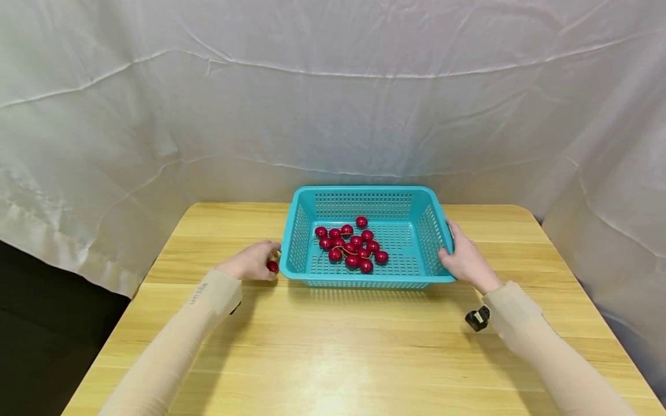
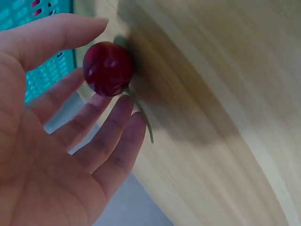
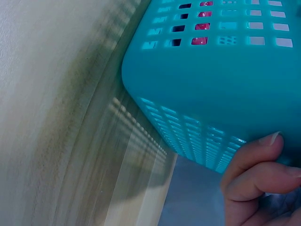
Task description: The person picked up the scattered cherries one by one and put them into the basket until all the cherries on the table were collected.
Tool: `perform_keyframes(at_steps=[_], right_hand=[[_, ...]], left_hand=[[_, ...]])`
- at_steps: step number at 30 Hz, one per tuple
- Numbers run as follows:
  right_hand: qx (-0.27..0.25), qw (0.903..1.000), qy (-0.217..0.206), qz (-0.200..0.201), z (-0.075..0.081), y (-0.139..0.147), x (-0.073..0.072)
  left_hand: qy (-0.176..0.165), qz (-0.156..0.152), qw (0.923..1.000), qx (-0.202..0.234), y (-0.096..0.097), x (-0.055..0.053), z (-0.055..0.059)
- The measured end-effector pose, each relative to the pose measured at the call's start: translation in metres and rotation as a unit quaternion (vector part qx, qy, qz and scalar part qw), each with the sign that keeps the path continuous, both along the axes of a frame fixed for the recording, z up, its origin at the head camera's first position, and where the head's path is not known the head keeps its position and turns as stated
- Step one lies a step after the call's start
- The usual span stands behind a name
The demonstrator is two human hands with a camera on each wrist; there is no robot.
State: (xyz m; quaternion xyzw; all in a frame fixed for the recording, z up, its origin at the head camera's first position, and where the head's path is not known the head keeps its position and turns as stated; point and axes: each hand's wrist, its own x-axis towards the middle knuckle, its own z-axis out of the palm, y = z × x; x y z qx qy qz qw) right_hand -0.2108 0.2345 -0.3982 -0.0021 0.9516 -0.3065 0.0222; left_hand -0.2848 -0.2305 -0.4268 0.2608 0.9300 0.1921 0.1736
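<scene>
A turquoise plastic basket (image 1: 369, 277) with slotted walls sits on the table and holds several red cherries (image 1: 352, 262). At its right end my right hand (image 1: 465, 260) grips the rim, thumb on top; in the right wrist view the curled fingers (image 3: 261, 181) show below the rim. Left of the basket, my left hand (image 1: 255, 261) surrounds a single cherry (image 2: 109, 69) with a green stem. The left wrist view has the thumb (image 2: 61, 35) apart from this cherry, while loosely bent fingers lie close along its other side.
The light wood table (image 1: 333, 358) bears the basket near its back edge. A pale cloth (image 1: 364, 127) hangs behind and at both sides. A small black device (image 1: 477, 318) appears by the right wrist. A dark area (image 1: 47, 335) lies beyond the table at the left.
</scene>
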Motion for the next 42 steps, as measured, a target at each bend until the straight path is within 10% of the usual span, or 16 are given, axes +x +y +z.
perform_keyframes(at_steps=[18,42], right_hand=[[0.002,1.0,0.006,0.001,-0.003,0.002,-0.002],[0.001,1.0,0.005,0.003,-0.002,0.001,-0.002]], left_hand=[[0.03,-0.037,0.9979,-0.044,0.0,-0.003,-0.005],[0.002,0.012,0.9988,-0.048,-0.038,0.007,0.006]])
